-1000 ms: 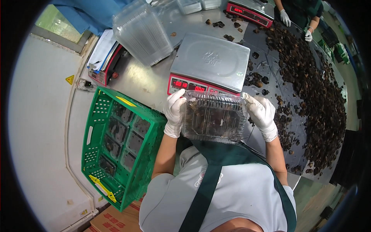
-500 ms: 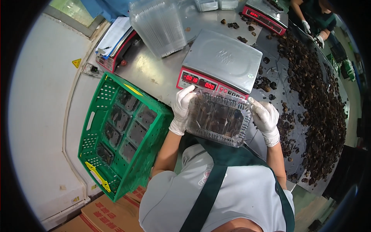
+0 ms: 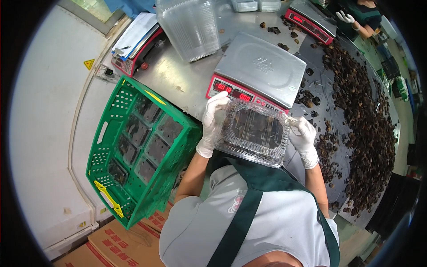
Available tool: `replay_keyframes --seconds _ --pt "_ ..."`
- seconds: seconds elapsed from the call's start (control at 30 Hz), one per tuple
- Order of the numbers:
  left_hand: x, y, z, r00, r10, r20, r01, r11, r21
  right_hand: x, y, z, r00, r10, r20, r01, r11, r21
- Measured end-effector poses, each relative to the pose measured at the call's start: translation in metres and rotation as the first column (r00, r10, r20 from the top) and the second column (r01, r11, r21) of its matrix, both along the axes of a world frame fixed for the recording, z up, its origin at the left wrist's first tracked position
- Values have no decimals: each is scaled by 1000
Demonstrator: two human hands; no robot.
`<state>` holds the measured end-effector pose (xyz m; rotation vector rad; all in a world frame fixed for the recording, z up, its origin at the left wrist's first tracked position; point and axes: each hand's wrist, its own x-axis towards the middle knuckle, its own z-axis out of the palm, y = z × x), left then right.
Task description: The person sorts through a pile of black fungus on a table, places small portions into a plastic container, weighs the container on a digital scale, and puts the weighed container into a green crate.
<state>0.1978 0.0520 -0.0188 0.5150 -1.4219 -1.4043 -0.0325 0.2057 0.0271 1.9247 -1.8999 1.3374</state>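
My left hand (image 3: 211,125), in a white glove, grips the left side of a clear plastic clamshell box (image 3: 253,131) that holds dark dried pieces, possibly mushrooms. The box's ribbed rim faces up, in front of my dark green apron. My right hand (image 3: 303,139), also gloved, pinches its upper right corner. Just beyond the box is a red scale (image 3: 260,66) with a bare steel plate and lit display.
Left: green crate (image 3: 95,158) of filled boxes, above cartons (image 3: 113,249). Behind: stacked empty containers (image 3: 187,29), papers on another scale (image 3: 133,35). Right: heap of dark pieces (image 3: 360,133) on the steel table (image 3: 169,75). Top right: third scale (image 3: 310,22), co-worker's gloved hand (image 3: 345,18).
The box has tilted between my hands and shifted slightly up and right with them. The view has shifted, and the co-worker's gloved hand has changed position at top right.
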Motion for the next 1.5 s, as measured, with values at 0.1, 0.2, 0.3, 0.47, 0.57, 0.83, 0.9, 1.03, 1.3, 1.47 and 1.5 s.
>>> replay_keyframes --seconds 0.1,0.2,0.3,0.47,0.57,0.83,0.9,1.03,1.3,1.47,1.5 --pt "2 12 35 987 -156 -32 159 967 200 19 -2 -10 960 7 280 -59 983 175" --pt "1 11 18 921 -376 -99 368 925 -95 20 16 -48 569 6 823 -381 888 258" --pt "8 33 7 885 -321 -338 351 936 28 29 20 -77 272 -175 946 -659 683 316" --pt "71 26 61 863 171 -476 93 871 482 90 -33 12 671 42 740 -599 619 508" --pt "162 11 91 838 543 -51 -463 758 459 82 -31 7 583 48 811 -647 632 427" --pt "488 66 38 486 504 714 -874 275 401 67 -16 -8 489 -54 871 -658 632 409" --pt "511 91 27 162 83 983 -909 401 116 67 -15 -10 486 -59 872 -663 625 412" --pt "487 25 0 -344 51 938 -811 487 -324 56 -4 -17 678 -69 732 -503 683 530" --pt "244 -127 81 218 747 628 -243 665 -706 42 41 -28 825 -120 553 -363 638 680" --pt "71 -194 148 464 812 353 24 387 -922 38 99 -61 779 -267 567 -200 752 629" --pt "51 -210 159 464 823 327 91 323 -942 40 109 -66 763 -294 575 -173 765 621"
